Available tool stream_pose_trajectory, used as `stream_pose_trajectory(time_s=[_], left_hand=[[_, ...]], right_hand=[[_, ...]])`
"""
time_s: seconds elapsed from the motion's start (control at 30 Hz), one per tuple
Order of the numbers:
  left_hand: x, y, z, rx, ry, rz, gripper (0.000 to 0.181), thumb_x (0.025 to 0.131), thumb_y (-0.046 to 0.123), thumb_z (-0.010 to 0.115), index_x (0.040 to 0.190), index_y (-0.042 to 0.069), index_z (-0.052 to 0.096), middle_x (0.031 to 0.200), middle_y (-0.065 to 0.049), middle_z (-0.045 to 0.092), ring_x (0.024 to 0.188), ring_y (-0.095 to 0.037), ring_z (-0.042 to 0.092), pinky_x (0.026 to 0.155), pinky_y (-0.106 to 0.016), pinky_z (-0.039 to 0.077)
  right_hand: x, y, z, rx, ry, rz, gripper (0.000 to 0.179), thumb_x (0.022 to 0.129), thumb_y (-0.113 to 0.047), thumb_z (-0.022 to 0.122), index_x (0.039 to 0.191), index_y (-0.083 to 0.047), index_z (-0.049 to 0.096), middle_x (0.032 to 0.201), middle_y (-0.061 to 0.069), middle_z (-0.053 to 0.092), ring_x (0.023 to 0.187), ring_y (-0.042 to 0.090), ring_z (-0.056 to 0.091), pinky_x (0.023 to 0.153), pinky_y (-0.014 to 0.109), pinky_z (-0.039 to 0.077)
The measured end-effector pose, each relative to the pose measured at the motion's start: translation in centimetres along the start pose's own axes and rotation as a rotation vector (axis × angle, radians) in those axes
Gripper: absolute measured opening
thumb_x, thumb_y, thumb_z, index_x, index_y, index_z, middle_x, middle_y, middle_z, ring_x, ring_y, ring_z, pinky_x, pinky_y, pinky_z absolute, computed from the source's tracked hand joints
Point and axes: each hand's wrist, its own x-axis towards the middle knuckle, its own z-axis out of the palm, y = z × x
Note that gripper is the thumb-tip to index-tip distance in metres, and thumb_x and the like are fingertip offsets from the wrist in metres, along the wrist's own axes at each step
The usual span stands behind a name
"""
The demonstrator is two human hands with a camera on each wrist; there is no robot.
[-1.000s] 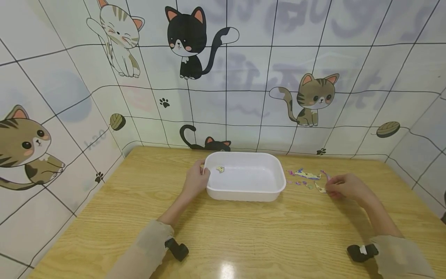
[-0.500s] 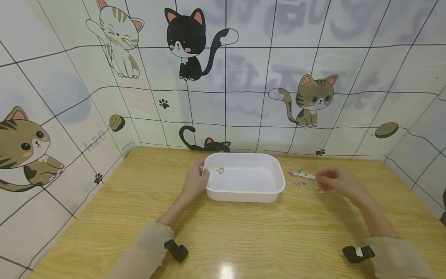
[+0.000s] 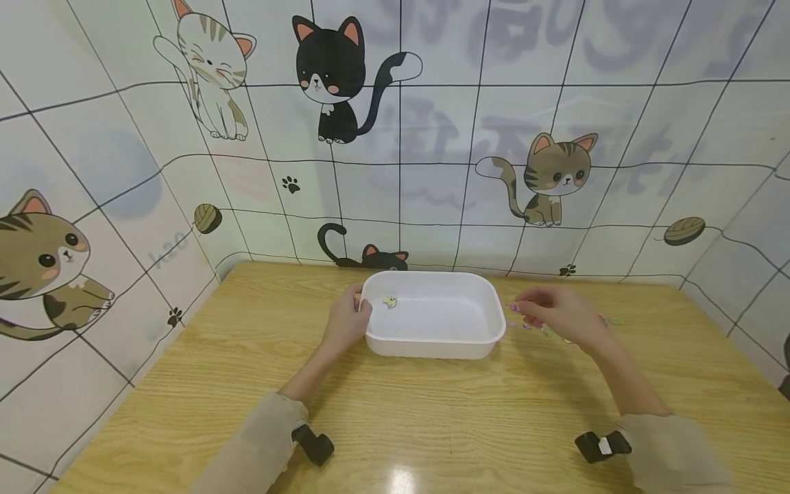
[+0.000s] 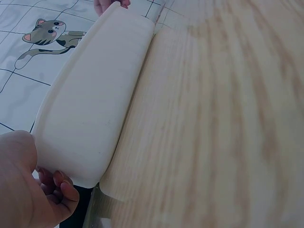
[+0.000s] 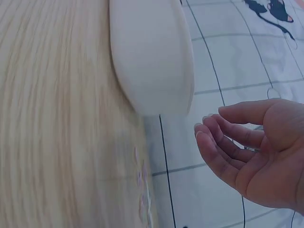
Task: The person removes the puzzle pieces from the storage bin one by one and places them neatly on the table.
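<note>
A white plastic tray (image 3: 435,348) stands on the wooden table, with one small pale-yellow piece (image 3: 389,301) lying inside at its left. My left hand (image 3: 347,319) grips the tray's left end, thumb at the rim and fingers curled beneath it in the left wrist view. Just right of the tray, my right hand (image 3: 564,315) hovers over small colourful scraps (image 3: 527,326), too small to identify. In the right wrist view its fingers are loosely bent, thumb apart from them, nothing visible between. This hand hides most of the scraps from the head camera.
The light wooden table (image 3: 432,418) meets a white wall sheet (image 3: 432,192) printed with cats and grid lines, at the back and sides. A few bits, one of them green (image 3: 616,320), lie to the right of my right hand. Dark camera straps circle both wrists.
My right hand has moved left across the scraps, from their right end towards the tray. The left hand and the tray have stayed in place.
</note>
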Motion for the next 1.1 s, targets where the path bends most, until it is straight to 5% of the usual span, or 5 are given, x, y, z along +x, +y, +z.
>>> stream_pose_trajectory(time_s=[0.33,0.57,1.1], left_hand=[[0.1,-0.1,0.0,0.001,0.008,0.009,0.039,0.096,0.005,0.052,0.133,-0.007,0.056,0.070,-0.004,0.046,0.060,-0.015,0.041,0.052,-0.026,0.035],[0.1,-0.3,0.2,0.003,0.012,0.002,0.039,0.096,0.005,0.052,0.133,-0.007,0.056,0.070,-0.004,0.046,0.061,-0.015,0.041,0.052,-0.026,0.035],[0.2,-0.2,0.1,0.008,-0.002,0.000,0.040,0.096,0.006,0.052,0.134,-0.006,0.056,0.072,-0.004,0.046,0.062,-0.016,0.041,0.054,-0.026,0.035]], right_hand=[[1.8,-3.2,3.1,0.033,-0.036,-0.069,0.026,0.099,-0.017,0.064,0.114,0.004,0.067,0.097,0.014,0.070,0.086,0.030,0.067,0.073,0.033,0.056],[3.8,-4.4,6.0,0.037,-0.069,-0.110,0.019,0.098,-0.013,0.063,0.109,0.001,0.068,0.095,0.016,0.069,0.083,0.031,0.066,0.079,0.048,0.055],[7.9,-6.5,12.0,0.079,-0.091,-0.118,0.025,0.093,-0.009,0.062,0.114,0.005,0.068,0.096,0.017,0.072,0.077,0.023,0.068,0.071,0.030,0.054]])
